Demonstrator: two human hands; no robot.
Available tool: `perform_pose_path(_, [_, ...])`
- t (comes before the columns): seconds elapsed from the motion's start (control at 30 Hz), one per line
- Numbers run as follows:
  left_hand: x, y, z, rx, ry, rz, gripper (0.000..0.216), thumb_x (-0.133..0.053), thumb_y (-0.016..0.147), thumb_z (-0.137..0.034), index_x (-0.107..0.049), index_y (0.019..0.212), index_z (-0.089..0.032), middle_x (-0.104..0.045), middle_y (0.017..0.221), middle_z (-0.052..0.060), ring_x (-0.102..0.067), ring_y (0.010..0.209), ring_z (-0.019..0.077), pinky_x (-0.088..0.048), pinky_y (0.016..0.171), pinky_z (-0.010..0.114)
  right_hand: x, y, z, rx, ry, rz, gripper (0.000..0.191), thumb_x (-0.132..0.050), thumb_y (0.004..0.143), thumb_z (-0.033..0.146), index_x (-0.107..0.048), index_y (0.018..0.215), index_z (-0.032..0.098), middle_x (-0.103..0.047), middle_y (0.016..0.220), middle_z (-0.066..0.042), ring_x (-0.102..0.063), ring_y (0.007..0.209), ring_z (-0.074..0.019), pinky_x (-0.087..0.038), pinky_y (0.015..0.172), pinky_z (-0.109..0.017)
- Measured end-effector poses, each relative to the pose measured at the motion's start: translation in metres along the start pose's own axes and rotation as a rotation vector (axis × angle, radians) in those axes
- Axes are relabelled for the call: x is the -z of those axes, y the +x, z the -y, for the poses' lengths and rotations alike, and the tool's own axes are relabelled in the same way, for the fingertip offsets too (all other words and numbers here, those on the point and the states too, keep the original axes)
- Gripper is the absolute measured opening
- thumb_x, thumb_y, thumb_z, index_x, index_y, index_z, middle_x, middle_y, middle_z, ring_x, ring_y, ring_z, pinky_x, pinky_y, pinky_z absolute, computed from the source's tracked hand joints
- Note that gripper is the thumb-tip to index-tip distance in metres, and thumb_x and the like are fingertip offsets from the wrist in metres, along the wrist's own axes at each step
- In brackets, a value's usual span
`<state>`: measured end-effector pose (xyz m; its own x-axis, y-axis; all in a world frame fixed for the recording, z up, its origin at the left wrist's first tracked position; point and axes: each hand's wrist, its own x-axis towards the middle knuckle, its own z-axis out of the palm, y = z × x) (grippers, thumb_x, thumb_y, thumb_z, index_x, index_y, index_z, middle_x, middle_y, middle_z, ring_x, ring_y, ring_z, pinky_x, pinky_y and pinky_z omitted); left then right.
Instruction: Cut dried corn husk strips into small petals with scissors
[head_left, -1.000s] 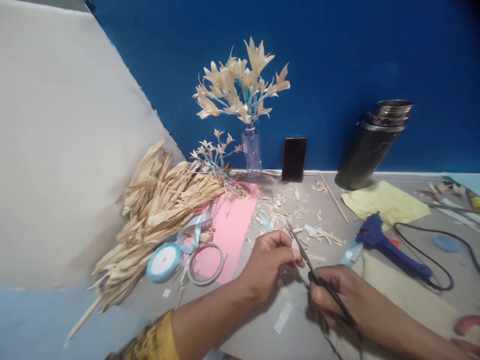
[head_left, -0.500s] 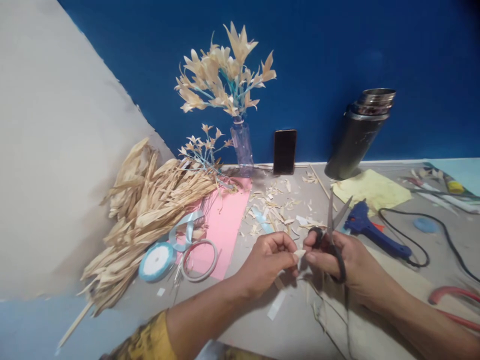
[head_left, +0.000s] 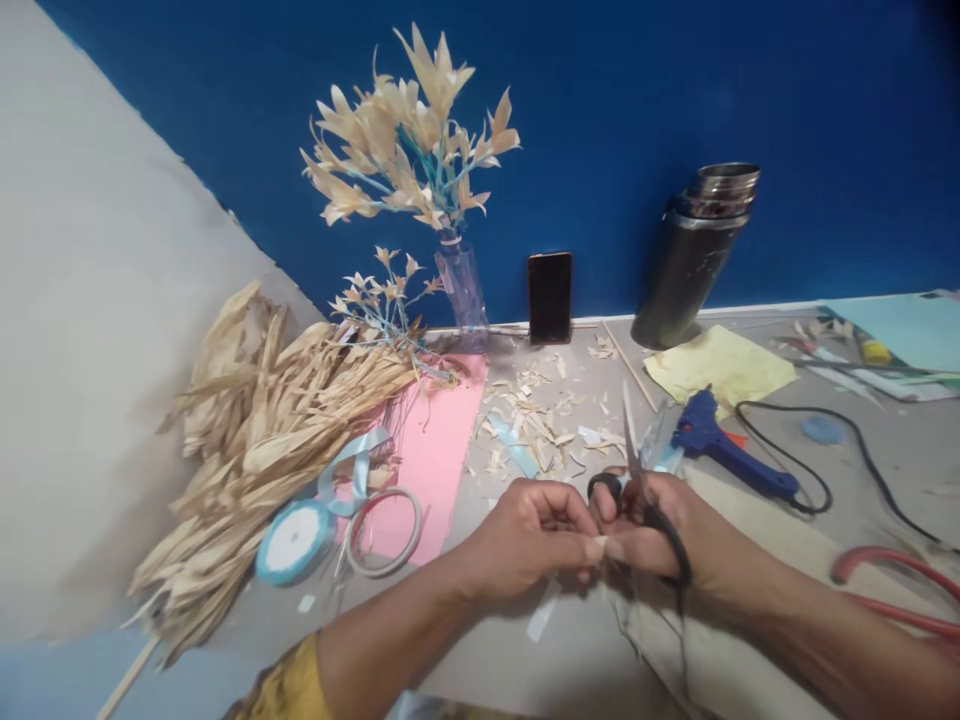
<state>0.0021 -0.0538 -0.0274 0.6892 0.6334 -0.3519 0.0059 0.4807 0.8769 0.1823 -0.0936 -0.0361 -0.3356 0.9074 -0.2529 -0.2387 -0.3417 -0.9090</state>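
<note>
At the front middle of the table my left hand (head_left: 536, 535) pinches a small pale piece of husk (head_left: 600, 541) between thumb and fingers. Most of that piece is hidden by the fingertips. My right hand (head_left: 660, 530) meets it from the other side, thumb and finger pressed at the same piece. Black-handled scissors (head_left: 634, 455) hang on the fingers of my right hand, blades pointing up and away. Thin dark wires or stems (head_left: 637, 635) trail below the hands. Small husk scraps (head_left: 540, 420) lie just beyond.
Dried corn husks (head_left: 262, 430), a ribbon spool (head_left: 295, 540), a tape roll (head_left: 384, 533) and pink paper (head_left: 442, 450) lie left. Husk flowers stand in a clear bottle (head_left: 463, 295) behind, near a phone (head_left: 550, 298) and flask (head_left: 694, 260). A blue glue gun (head_left: 731, 450) and red-handled tool (head_left: 892, 562) lie right.
The scene has shifted left as the view turned slightly. My hands have drawn closer together over the pale piece, which shows less now. The scissors stay in my right hand, more upright and narrower.
</note>
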Motion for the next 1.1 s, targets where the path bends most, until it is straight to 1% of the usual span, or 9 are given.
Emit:
perform_pose_path(0.17, [0.007,0.000,0.000,0.032,-0.083,0.082,0.035,-0.086,0.062,-0.038,-0.062,0.070,-0.013,-0.065,0.057,0.004,-0.059,0.050,0.0115,-0.045,0.052,0.023,0.010,0.000,0.005,0.021,0.143,0.108,0.035,-0.082,0.064,0.036,-0.053,0.070,0.019,-0.051,0.062,0.005,-0.040,0.054,-0.0091,-0.032,0.051,-0.022])
perform_pose_path(0.33, [0.006,0.002,0.000,0.047,-0.004,-0.012,0.034,-0.085,0.062,-0.038,-0.063,0.070,-0.013,-0.064,0.055,0.003,-0.058,0.047,0.0114,-0.043,0.048,0.021,0.008,-0.003,0.014,0.026,-0.151,-0.042,0.030,-0.081,0.067,0.032,-0.059,0.083,0.019,-0.057,0.066,0.003,-0.048,0.059,-0.0126,-0.036,0.054,-0.023])
perform_pose_path(0.47, [-0.001,0.001,0.000,0.029,-0.005,-0.005,0.034,-0.087,0.059,-0.036,-0.063,0.067,-0.013,-0.063,0.054,0.002,-0.057,0.048,0.0108,-0.044,0.051,0.022,0.003,-0.006,0.016,0.009,-0.271,-0.057,0.023,-0.076,0.069,0.029,-0.057,0.077,0.020,-0.053,0.063,0.005,-0.044,0.056,-0.0115,-0.033,0.051,-0.023])
perform_pose_path(0.57, [-0.002,0.000,-0.001,0.026,-0.041,0.061,0.033,-0.087,0.060,-0.035,-0.063,0.065,-0.013,-0.064,0.055,0.003,-0.058,0.049,0.0110,-0.046,0.054,0.024,0.006,-0.006,0.018,0.001,-0.191,0.056,0.025,-0.076,0.069,0.032,-0.055,0.072,0.019,-0.049,0.060,0.005,-0.039,0.055,-0.0106,-0.029,0.050,-0.023])
perform_pose_path(0.67, [0.001,0.001,-0.003,0.023,-0.075,0.048,0.035,-0.087,0.060,-0.037,-0.063,0.066,-0.013,-0.065,0.054,0.004,-0.058,0.048,0.0115,-0.045,0.052,0.024,0.014,-0.005,0.021,0.042,-0.005,0.129,0.031,-0.076,0.068,0.039,-0.053,0.070,0.019,-0.046,0.060,0.005,-0.034,0.054,-0.0099,-0.025,0.050,-0.024])
perform_pose_path(0.77, [0.004,0.002,-0.004,-0.008,-0.095,-0.035,0.036,-0.087,0.061,-0.039,-0.062,0.065,-0.013,-0.065,0.054,0.004,-0.056,0.046,0.0110,-0.044,0.051,0.023,0.020,-0.002,0.023,0.091,0.026,0.006,0.032,-0.077,0.070,0.041,-0.056,0.077,0.018,-0.050,0.065,0.003,-0.038,0.056,-0.0103,-0.028,0.051,-0.024])
perform_pose_path(0.87, [0.002,0.002,-0.006,-0.017,-0.061,-0.107,0.036,-0.087,0.062,-0.039,-0.063,0.067,-0.012,-0.065,0.054,0.004,-0.056,0.047,0.0111,-0.044,0.051,0.024,0.016,0.000,0.023,0.064,-0.130,-0.095,0.032,-0.079,0.070,0.037,-0.059,0.085,0.017,-0.058,0.071,0.001,-0.047,0.060,-0.0125,-0.036,0.054,-0.024])
perform_pose_path(1.0, [0.001,0.003,-0.006,-0.026,-0.027,-0.103,0.036,-0.086,0.063,-0.038,-0.065,0.070,-0.011,-0.064,0.054,0.004,-0.056,0.048,0.0114,-0.045,0.052,0.025,0.008,-0.001,0.025,0.048,-0.251,-0.140,0.028,-0.078,0.070,0.036,-0.057,0.076,0.019,-0.049,0.059,0.006,-0.040,0.054,-0.0106,-0.033,0.050,-0.023])
perform_pose_path(1.1, [0.003,0.006,-0.006,-0.101,-0.130,-0.104,0.034,-0.083,0.068,-0.039,-0.062,0.071,-0.012,-0.060,0.054,0.001,-0.055,0.049,0.0114,-0.045,0.054,0.025,0.006,-0.001,0.026,0.100,-0.155,-0.214,0.030,-0.078,0.070,0.038,-0.057,0.077,0.018,-0.051,0.063,0.005,-0.042,0.057,-0.0109,-0.034,0.052,-0.023])
